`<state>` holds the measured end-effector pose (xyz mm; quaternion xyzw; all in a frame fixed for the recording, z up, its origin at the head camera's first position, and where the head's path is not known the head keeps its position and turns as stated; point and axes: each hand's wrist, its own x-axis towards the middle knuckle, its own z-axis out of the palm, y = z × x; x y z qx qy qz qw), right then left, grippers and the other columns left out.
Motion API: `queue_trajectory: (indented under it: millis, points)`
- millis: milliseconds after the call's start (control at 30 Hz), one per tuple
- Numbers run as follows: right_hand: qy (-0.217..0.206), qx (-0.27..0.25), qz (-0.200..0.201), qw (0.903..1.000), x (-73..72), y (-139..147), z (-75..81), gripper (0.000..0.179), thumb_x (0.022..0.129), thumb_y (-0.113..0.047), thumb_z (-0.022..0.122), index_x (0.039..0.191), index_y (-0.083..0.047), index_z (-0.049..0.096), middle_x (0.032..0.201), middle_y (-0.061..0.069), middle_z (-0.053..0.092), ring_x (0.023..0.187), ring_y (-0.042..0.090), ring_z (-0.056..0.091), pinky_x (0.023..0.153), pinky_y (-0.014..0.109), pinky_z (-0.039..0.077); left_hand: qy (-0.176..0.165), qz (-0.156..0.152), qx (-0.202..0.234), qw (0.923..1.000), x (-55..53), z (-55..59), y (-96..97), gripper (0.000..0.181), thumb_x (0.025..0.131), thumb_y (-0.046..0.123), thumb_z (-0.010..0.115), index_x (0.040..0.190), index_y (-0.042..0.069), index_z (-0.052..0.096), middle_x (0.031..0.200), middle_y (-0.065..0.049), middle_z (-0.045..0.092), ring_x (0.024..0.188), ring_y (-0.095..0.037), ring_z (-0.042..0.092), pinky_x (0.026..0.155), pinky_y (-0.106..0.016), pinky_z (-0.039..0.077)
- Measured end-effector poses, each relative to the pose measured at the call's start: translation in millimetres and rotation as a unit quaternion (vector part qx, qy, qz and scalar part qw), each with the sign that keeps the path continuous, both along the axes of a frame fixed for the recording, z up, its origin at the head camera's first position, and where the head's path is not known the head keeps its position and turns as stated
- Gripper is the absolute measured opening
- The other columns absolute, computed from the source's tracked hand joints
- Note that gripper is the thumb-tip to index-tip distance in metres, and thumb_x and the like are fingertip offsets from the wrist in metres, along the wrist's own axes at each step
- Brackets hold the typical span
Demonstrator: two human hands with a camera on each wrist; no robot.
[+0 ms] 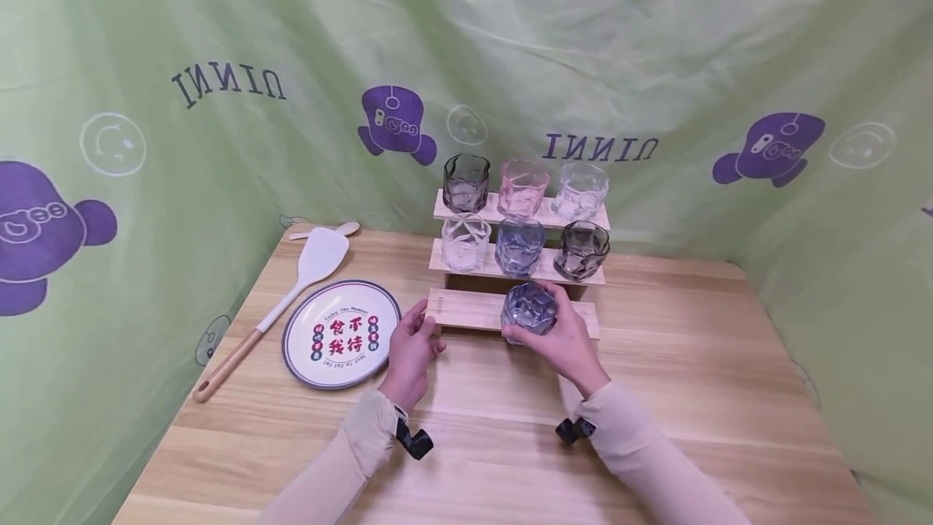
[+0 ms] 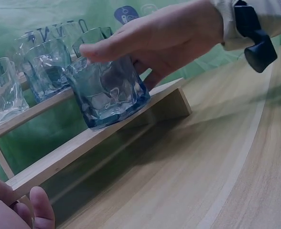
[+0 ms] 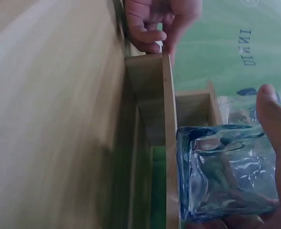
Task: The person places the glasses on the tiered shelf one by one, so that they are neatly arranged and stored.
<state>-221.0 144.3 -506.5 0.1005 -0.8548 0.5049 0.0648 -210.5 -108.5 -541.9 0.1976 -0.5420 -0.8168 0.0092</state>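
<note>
My right hand (image 1: pixel 570 343) grips a blue glass tumbler (image 1: pixel 528 310) from its right side, thumb in front. The tumbler is upright at the lowest step of a three-tier wooden stand (image 1: pixel 466 309); in the right wrist view its base (image 3: pixel 182 176) meets that board. My left hand (image 1: pixel 411 353) holds the left end of the same step, fingers curled at the board's end. On the middle step stand a clear glass (image 1: pixel 465 245), a blue glass (image 1: pixel 519 248) and a dark grey glass (image 1: pixel 581 251). The top step bears a dark glass (image 1: pixel 466 185), a pink glass (image 1: pixel 522 189) and a clear glass (image 1: pixel 581 191).
Left of the stand lies a white plate (image 1: pixel 386 322) with red lettering and a dark rim. Beside it rests a white spatula (image 1: pixel 321 258) with a wooden handle, and a small spoon (image 1: pixel 348 228) lies behind. A green printed curtain (image 1: pixel 510 39) surrounds the wooden table (image 1: pixel 692 363).
</note>
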Motion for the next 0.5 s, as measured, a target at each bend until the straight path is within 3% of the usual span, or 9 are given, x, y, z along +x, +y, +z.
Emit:
queue_trajectory:
  millis: [100, 233, 500]
  points:
    - [-0.004, -0.012, 0.006, 0.9999, 10.5, 5.5, -1.0, 0.1, 0.068, -0.038, 0.096, 0.148, -0.016, 0.041, 0.136, 0.017, 0.054, 0.118, 0.038, 0.058, 0.102, 0.053, 0.049, 0.004, 0.002, -0.003, 1.0, 2.9, -0.5, -0.1, 0.048, 0.103, 0.002, 0.054, 0.15, 0.01, 0.048, 0.123, -0.013, 0.041, 0.09, -0.021, 0.054, 0.067, -0.025, 0.055]
    - [0.003, -0.04, 0.017, 0.9991, 16.6, 11.8, -3.6, 0.084, 0.076, -0.028, 0.092, 0.143, -0.008, 0.047, 0.132, 0.015, 0.055, 0.11, 0.036, 0.063, 0.096, 0.049, 0.054, 0.016, 0.01, -0.011, 0.9998, 4.4, 1.8, -3.3, 0.048, 0.103, 0.001, 0.053, 0.15, 0.008, 0.047, 0.122, -0.013, 0.041, 0.091, -0.02, 0.052, 0.065, -0.024, 0.055]
    - [0.02, -0.029, -0.005, 0.9994, -4.1, 4.4, -9.2, 0.069, 0.076, -0.031, 0.092, 0.13, -0.008, 0.056, 0.122, 0.01, 0.063, 0.107, 0.026, 0.063, 0.098, 0.042, 0.053, 0.01, 0.006, -0.011, 0.9999, -0.2, 3.4, -2.0, 0.048, 0.103, 0.001, 0.054, 0.15, 0.009, 0.048, 0.122, -0.012, 0.041, 0.095, -0.019, 0.053, 0.067, -0.024, 0.056]
